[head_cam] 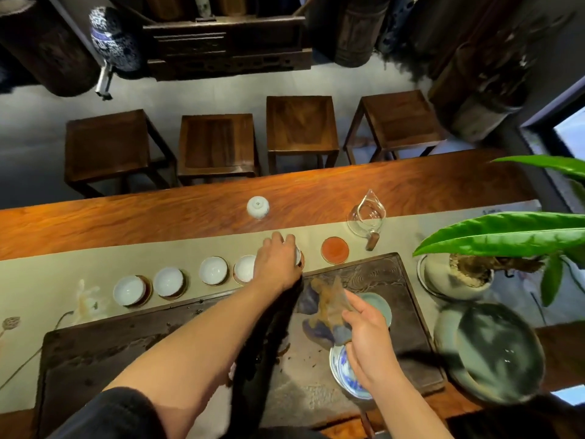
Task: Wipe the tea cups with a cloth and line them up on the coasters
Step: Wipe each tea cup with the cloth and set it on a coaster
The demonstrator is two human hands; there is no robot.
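Several white tea cups (171, 282) stand in a row on coasters along the beige runner (63, 274). My left hand (278, 261) reaches over the row's right end and grips another white cup (298, 255), which sits on a coaster mostly hidden under the hand. One orange coaster (335, 250) lies bare to the right of it. My right hand (368, 340) holds a brown-and-blue cloth (323, 312) above the dark tea tray (405, 286). One upturned white cup (258, 207) stands alone on the wooden table behind the row.
A glass pitcher (367, 213) stands behind the bare coaster. On the tray sit a celadon dish (381, 307) and a blue-and-white saucer (340, 372). A potted plant (459, 274) and a large celadon bowl (490, 353) occupy the right. Stools (218, 144) line the far side.
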